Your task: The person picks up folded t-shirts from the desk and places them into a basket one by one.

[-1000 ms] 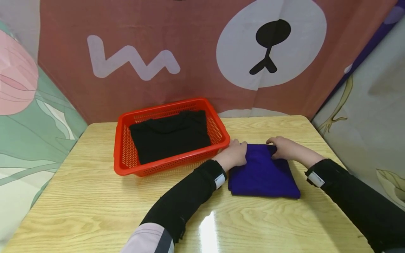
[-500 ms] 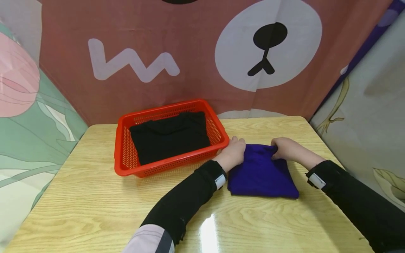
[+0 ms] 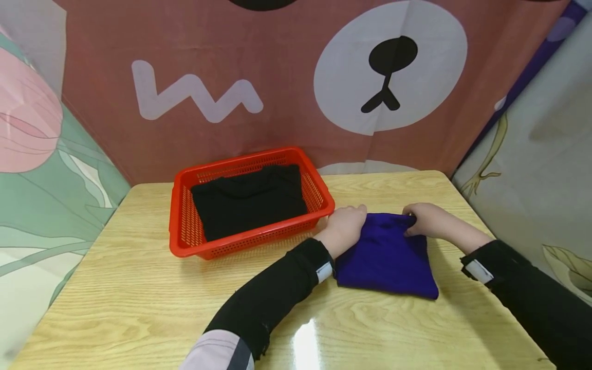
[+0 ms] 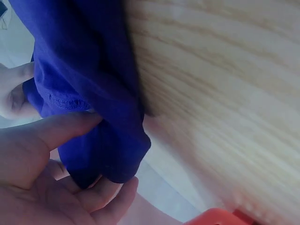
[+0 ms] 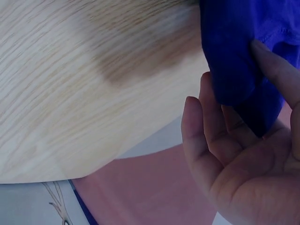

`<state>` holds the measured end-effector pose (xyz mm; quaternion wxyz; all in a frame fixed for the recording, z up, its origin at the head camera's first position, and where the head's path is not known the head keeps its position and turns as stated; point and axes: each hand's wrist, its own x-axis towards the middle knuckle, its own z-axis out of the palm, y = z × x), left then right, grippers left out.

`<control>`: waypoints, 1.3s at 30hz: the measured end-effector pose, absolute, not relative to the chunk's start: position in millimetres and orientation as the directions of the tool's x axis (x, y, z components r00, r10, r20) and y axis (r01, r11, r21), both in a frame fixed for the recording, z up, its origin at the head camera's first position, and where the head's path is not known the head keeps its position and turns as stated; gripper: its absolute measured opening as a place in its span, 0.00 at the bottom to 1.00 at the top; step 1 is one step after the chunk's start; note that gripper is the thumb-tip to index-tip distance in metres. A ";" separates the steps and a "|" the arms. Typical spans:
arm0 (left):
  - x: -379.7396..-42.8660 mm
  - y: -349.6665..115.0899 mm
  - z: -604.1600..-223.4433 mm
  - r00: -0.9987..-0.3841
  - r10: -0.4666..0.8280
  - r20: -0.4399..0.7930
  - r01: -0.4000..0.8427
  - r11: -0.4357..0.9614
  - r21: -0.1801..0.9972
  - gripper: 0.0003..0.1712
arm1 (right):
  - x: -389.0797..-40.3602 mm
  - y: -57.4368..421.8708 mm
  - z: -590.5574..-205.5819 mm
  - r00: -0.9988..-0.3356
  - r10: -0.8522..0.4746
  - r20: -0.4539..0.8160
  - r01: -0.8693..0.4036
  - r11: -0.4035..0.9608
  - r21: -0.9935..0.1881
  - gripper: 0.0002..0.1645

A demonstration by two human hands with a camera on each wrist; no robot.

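A folded purple garment (image 3: 388, 262) lies at the right of the table in the head view, its far edge between my two hands. My left hand (image 3: 343, 231) pinches the far left corner, right beside the basket. The far right corner is held by my right hand (image 3: 429, 222). In the left wrist view the thumb presses on the purple cloth (image 4: 108, 89) near a stitched seam, fingers behind it. The right wrist view likewise has the cloth (image 5: 232, 61) between thumb and fingers, its edge raised toward the palm.
A red perforated plastic basket (image 3: 252, 239) stands at the back, left of my left hand, holding a folded black garment (image 3: 250, 203). The wood-grain table (image 3: 139, 303) ends at a brown printed cloth backdrop (image 3: 277, 139). A pale curtain (image 3: 546, 180) hangs at the right.
My right hand has closed on the far right corner and moved slightly right. The left hand has shifted a little right too. The garment's near right corner sits slightly lower in view.
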<state>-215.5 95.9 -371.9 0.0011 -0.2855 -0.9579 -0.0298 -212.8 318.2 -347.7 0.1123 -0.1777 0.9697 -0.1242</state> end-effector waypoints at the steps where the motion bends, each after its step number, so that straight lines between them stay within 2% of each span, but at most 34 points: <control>1: -214.9 96.1 -371.5 -0.831 0.556 0.027 0.556 0.829 0.048 0.10 | -211.7 318.9 -345.9 -0.908 -0.381 -0.172 -0.326 0.903 -0.279 0.17; 11: -205.7 91.4 -353.7 -0.775 0.627 0.080 0.631 0.775 0.026 0.09 | -202.1 326.5 -321.5 -0.887 -0.429 -0.170 -0.363 0.876 -0.317 0.15; 17: -199.6 80.4 -336.2 -0.766 0.639 0.073 0.642 0.767 0.023 0.09 | -195.5 330.0 -306.7 -0.887 -0.424 -0.184 -0.346 0.873 -0.343 0.16; 21: -195.9 73.2 -325.0 -0.751 0.655 0.084 0.660 0.750 0.044 0.09 | -189.8 332.1 -295.9 -0.884 -0.427 -0.190 -0.343 0.869 -0.356 0.16; 25: -191.8 65.7 -311.7 -0.745 0.664 0.068 0.668 0.741 0.077 0.17 | -186.2 331.4 -283.8 -0.884 -0.431 -0.180 -0.343 0.860 -0.378 0.16; 32: -187.1 51.3 -293.3 -0.743 0.666 0.072 0.669 0.732 0.132 0.18 | -184.2 325.7 -267.4 -0.891 -0.433 -0.134 -0.349 0.844 -0.407 0.13; 39: -185.6 35.0 -280.0 -0.752 0.639 0.163 0.659 0.727 0.194 0.21 | -184.4 318.6 -253.9 -0.900 -0.430 -0.073 -0.375 0.848 -0.375 0.12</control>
